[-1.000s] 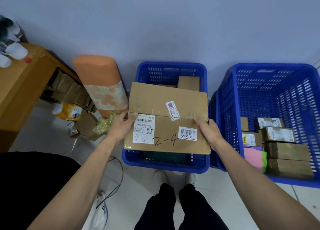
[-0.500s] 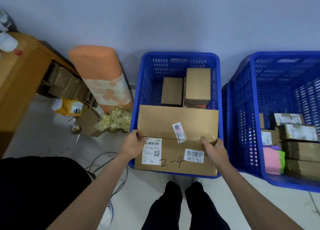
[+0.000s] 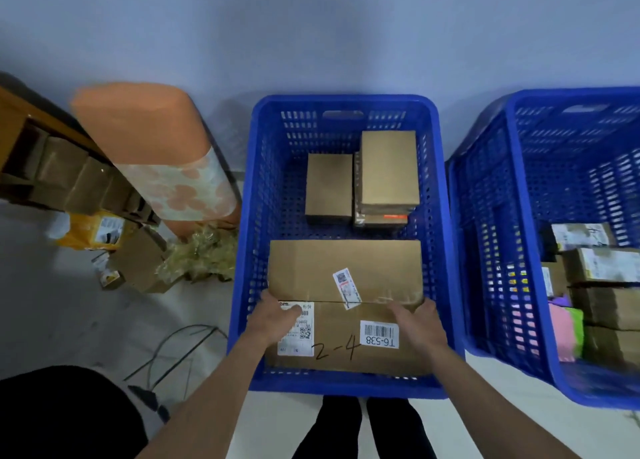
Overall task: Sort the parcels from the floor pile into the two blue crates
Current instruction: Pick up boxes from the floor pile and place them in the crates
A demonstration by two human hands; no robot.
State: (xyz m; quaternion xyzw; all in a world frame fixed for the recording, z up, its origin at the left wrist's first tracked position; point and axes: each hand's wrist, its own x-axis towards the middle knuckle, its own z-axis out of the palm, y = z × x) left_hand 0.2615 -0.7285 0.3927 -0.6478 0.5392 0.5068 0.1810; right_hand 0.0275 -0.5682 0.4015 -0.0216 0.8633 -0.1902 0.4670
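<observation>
A large flat cardboard parcel (image 3: 346,271) marked "2-4", with several labels, lies low inside the left blue crate (image 3: 346,101), filling its near half. My left hand (image 3: 273,320) grips the parcel's left edge, thumb on the white label. My right hand (image 3: 419,323) grips the right edge, thumb on top. Behind the parcel in the same crate lie a small brown box (image 3: 329,185) and a stack of boxes (image 3: 388,168). The right blue crate (image 3: 485,216) holds several labelled parcels (image 3: 602,264) and a pink packet (image 3: 562,334).
On the floor to the left lie a cardboard box (image 3: 138,261), a yellow parcel (image 3: 93,230) and a crumpled clear wrap (image 3: 204,254). An orange roll (image 3: 156,154) leans on the wall. Cables (image 3: 180,348) trail beside the crate. A wooden shelf (image 3: 52,168) holds boxes.
Both hands have lowered the large parcel from above the left crate's rim down into the crate's near half. The view has tilted down and closer to the crate.
</observation>
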